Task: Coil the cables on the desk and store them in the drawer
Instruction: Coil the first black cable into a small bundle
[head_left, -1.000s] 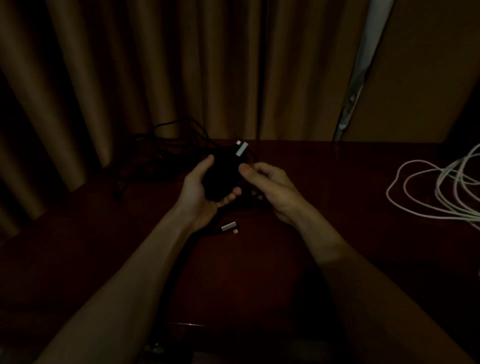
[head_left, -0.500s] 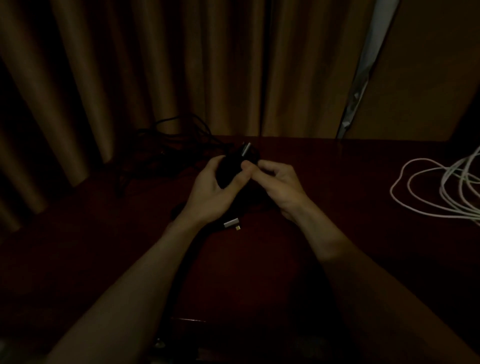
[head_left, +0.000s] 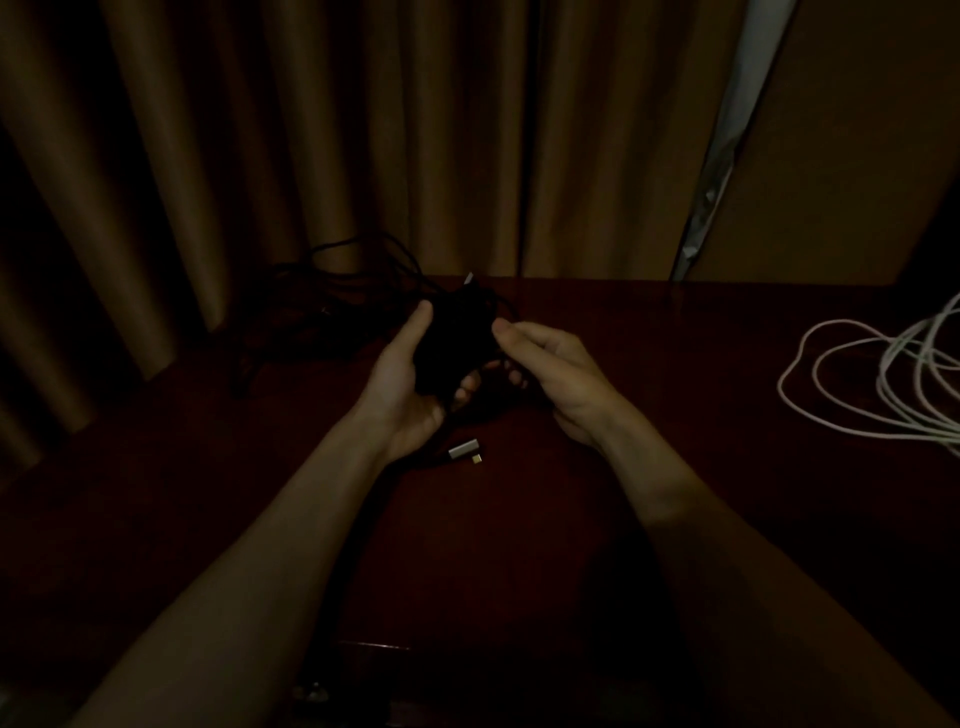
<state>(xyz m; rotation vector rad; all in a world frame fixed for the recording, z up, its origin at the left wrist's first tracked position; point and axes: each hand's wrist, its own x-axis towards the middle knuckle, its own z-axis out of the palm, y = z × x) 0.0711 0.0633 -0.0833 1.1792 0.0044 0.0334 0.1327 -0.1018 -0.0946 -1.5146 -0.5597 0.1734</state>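
Far L, at abt 10 o'clock from the hands, a loose black tangle (head_left: 332, 296) lies at the back edge of the desk (head_left: 519, 545) vs the curtain (head_left: 260, 156), prob. parked there till its turn. L hand (head_left: 410, 384) is cupped palm-up round the black coil (head_left: 454, 338), thumb up its L side, fingertips showing under it at 5 o'clock. I'd say that grasp keeps the loops stacked so they can't spring open. One silver plug (head_left: 470, 278) sticks out of the coil at 12 o'clock. A 2nd silver plug (head_left: 464, 449) lies on the desk at 6 o'clock of the coil, just by the L wrist, likely the free tail left to wind. R hand (head_left: 550, 374), at 3 o'clock of the coil, has fingers curled & thumb tip nr the coil's edge, placed as if feeding a strand. Whether it pinches one I can't tell, black on dark. Far R at 3 o'clock, a white cable (head_left: 883, 384) sprawls in slack loops, uncoiled, cut off by the frame edge. Hard to read: the coil is a black blob, no. of turns unknown; the tangle may be 1 cable or several; drawer not made out, only a faint glint at 6 o'clock, bottom of frame.
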